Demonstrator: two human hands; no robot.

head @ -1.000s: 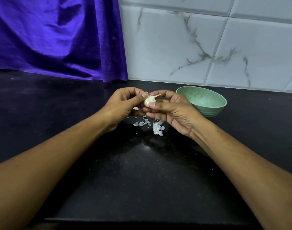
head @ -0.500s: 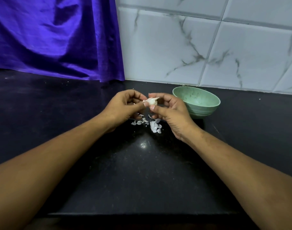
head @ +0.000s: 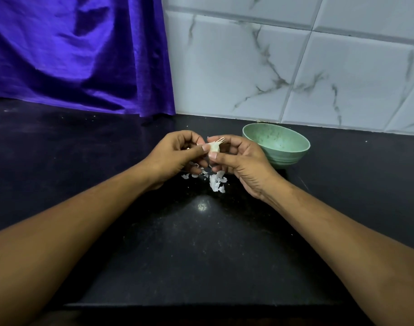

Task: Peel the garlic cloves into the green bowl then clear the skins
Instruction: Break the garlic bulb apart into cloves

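A pale garlic clove (head: 214,146) with a frayed papery tip is held above the black counter (head: 201,243). My left hand (head: 175,156) pinches its left side with the thumb. My right hand (head: 243,161) pinches it from the right, fingers curled round it. Several white skin flakes (head: 216,182) lie on the counter just below my hands. The green bowl (head: 277,143) stands right of my right hand, close to the wall; what it holds is not visible.
A purple cloth (head: 79,55) hangs at the back left down to the counter. White marble-look tiles (head: 295,67) form the back wall. The counter's front edge runs near the bottom of the view.
Both hands stay together on the clove and have turned it slightly; the papery tip now points up and right. The view has shifted a little.
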